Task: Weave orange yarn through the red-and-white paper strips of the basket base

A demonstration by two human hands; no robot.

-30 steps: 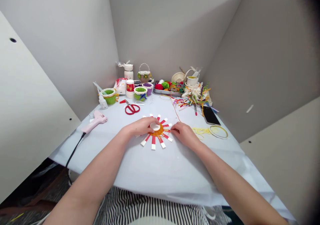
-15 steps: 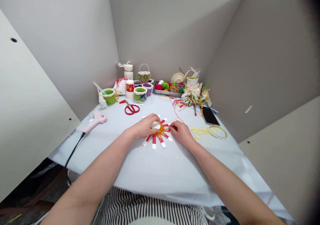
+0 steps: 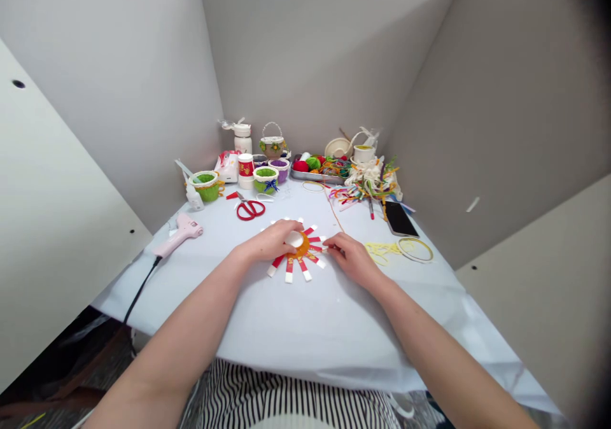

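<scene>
A round orange woven disc (image 3: 303, 249) lies on the pale table cover, with red-and-white paper strips (image 3: 289, 270) radiating from it like a sunburst. My left hand (image 3: 267, 241) rests over its left side, fingers pressing a white round piece (image 3: 294, 239) onto the orange centre. My right hand (image 3: 351, 258) lies to the right, its fingertips touching the end of a strip. Whether those fingers grip the strip, I cannot tell. The left part of the strip ring is hidden under my left hand.
Red scissors (image 3: 250, 209) and a pink glue gun (image 3: 179, 236) with a black cord lie to the left. A phone (image 3: 400, 219), yellow strands (image 3: 382, 252) and a ring (image 3: 415, 249) lie to the right. Small baskets, a metal tray (image 3: 317, 175) and ribbons crowd the back, within grey partitions.
Both hands stay on the sunburst with little movement. The whole view has drifted slightly left and the white piece sits much the same.
</scene>
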